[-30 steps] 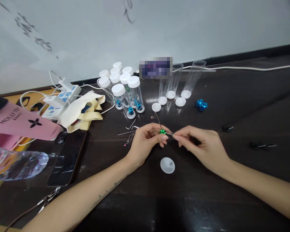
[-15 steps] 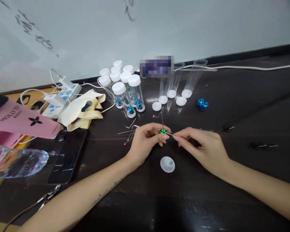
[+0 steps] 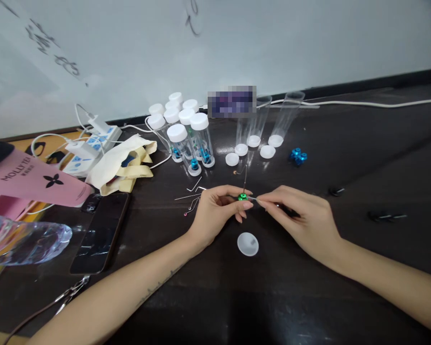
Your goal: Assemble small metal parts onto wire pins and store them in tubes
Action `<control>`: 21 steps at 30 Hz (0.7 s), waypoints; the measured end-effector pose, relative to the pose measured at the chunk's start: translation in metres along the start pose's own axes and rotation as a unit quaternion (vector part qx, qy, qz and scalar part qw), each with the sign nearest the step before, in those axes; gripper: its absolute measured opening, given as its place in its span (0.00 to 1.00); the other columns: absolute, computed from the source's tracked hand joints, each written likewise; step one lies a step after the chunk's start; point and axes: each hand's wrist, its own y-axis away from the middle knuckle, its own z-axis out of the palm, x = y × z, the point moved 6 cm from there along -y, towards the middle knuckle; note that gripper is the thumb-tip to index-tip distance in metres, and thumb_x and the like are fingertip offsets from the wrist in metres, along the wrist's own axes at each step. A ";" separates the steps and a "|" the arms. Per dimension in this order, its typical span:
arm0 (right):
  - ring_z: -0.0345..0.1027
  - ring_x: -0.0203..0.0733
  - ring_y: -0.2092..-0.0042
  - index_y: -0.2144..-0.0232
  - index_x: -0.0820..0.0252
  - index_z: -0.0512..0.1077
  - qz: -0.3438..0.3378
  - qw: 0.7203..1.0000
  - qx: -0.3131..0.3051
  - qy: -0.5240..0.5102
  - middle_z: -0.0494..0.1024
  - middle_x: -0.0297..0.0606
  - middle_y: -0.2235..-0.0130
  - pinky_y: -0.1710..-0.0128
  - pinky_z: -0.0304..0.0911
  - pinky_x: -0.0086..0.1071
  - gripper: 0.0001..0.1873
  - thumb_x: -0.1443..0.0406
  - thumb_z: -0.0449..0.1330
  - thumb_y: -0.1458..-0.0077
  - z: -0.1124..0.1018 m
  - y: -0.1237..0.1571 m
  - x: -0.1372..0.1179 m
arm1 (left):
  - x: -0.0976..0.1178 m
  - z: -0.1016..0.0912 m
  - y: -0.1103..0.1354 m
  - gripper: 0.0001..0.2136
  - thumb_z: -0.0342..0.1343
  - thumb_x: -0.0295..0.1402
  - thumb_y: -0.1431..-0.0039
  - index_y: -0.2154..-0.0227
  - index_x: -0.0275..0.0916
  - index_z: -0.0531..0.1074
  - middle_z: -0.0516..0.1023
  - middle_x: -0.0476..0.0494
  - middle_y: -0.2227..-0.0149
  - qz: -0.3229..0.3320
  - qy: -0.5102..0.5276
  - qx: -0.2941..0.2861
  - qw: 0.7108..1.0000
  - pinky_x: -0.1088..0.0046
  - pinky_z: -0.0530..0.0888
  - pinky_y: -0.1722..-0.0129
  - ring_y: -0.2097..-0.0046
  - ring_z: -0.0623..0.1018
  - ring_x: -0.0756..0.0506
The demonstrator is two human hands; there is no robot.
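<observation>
Between the thumb and fingers of my left hand [image 3: 219, 211] is a small shiny green metal part [image 3: 243, 197], pinched over the table. A thin bent wire [image 3: 244, 177] with an orange tip stands up from it. My right hand [image 3: 301, 211] pinches a thin metal rod [image 3: 252, 198], which looks like a hex key; its far end meets the green part's right side. Just below the hands lies a small round white cap [image 3: 247, 244]. Left of my left hand are several thin bent rods and wires [image 3: 192, 201].
Capped clear tubes [image 3: 204, 143] stand at the back, several holding blue parts. Open tubes [image 3: 287, 117] and loose caps [image 3: 267, 152] are further right, near blue metal parts [image 3: 298, 156]. Black pieces [image 3: 384, 216] lie at right. A phone [image 3: 99, 235], bottle [image 3: 28, 239] and power strip [image 3: 93, 148] are left.
The bent wire on the green part leans slightly further right than before. Both hands keep their grip, with hardly any movement. The view has shifted a little.
</observation>
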 end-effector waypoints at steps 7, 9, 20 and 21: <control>0.70 0.38 0.69 0.64 0.57 0.75 -0.003 1.000 0.007 0.010 0.77 0.36 0.69 0.70 0.63 0.32 0.06 0.70 0.58 0.38 0.000 -0.001 0.000 | -0.001 -0.001 -0.001 0.08 0.67 0.34 0.51 0.68 0.36 0.80 0.81 0.45 0.71 0.002 0.006 -0.002 1.000 0.72 0.77 0.71 0.74 0.78 0.50; 0.71 0.39 0.68 0.64 0.57 0.76 -0.008 1.000 0.007 0.014 0.78 0.36 0.69 0.69 0.64 0.33 0.06 0.70 0.58 0.38 -0.001 -0.001 -0.001 | -0.001 -0.001 -0.001 0.07 0.66 0.33 0.49 0.68 0.36 0.79 0.80 0.46 0.74 -0.002 0.007 -0.012 1.000 0.72 0.78 0.70 0.74 0.79 0.49; 0.68 0.34 0.74 0.64 0.57 0.75 0.030 1.000 0.000 -0.007 0.73 0.30 0.74 0.71 0.63 0.29 0.09 0.70 0.55 0.36 0.000 0.001 0.006 | 0.000 0.005 0.002 0.08 0.67 0.32 0.51 0.67 0.35 0.79 0.80 0.45 0.69 0.000 -0.046 -0.037 0.998 0.73 0.78 0.68 0.72 0.79 0.50; 0.69 0.33 0.74 0.64 0.57 0.75 0.035 0.999 -0.003 -0.010 0.73 0.30 0.74 0.71 0.63 0.29 0.09 0.70 0.55 0.36 0.001 0.001 0.007 | 0.000 0.005 0.002 0.08 0.66 0.33 0.50 0.67 0.35 0.78 0.79 0.45 0.70 0.001 -0.049 -0.038 0.998 0.73 0.78 0.68 0.72 0.79 0.49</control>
